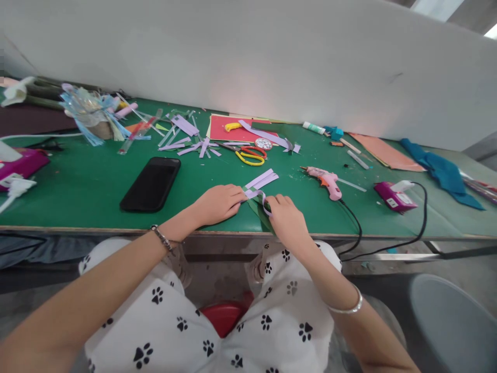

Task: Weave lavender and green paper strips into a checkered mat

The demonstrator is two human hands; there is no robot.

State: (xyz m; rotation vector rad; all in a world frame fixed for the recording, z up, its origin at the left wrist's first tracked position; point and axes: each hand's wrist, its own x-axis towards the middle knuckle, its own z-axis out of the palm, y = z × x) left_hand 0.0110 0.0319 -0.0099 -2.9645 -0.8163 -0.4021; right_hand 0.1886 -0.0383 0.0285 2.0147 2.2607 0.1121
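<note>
My left hand (pixel 219 203) and my right hand (pixel 286 221) meet near the front edge of the green table (pixel 93 181). Both pinch lilac paper strips (pixel 261 182) that lie over a dark green paper piece (pixel 260 212). My left fingers press the strips' near ends flat. My right fingers curl a strip end into a small loop. The far ends of the strips fan out toward the table's middle.
A black phone (pixel 151 183) lies left of my hands. A pink glue gun (pixel 326 181) with a black cord lies to the right, beside a magenta box (pixel 394 196). Yellow-red scissors (pixel 250 154), red card (pixel 233 129), lilac scraps and a ribbon bundle (pixel 91 111) lie behind.
</note>
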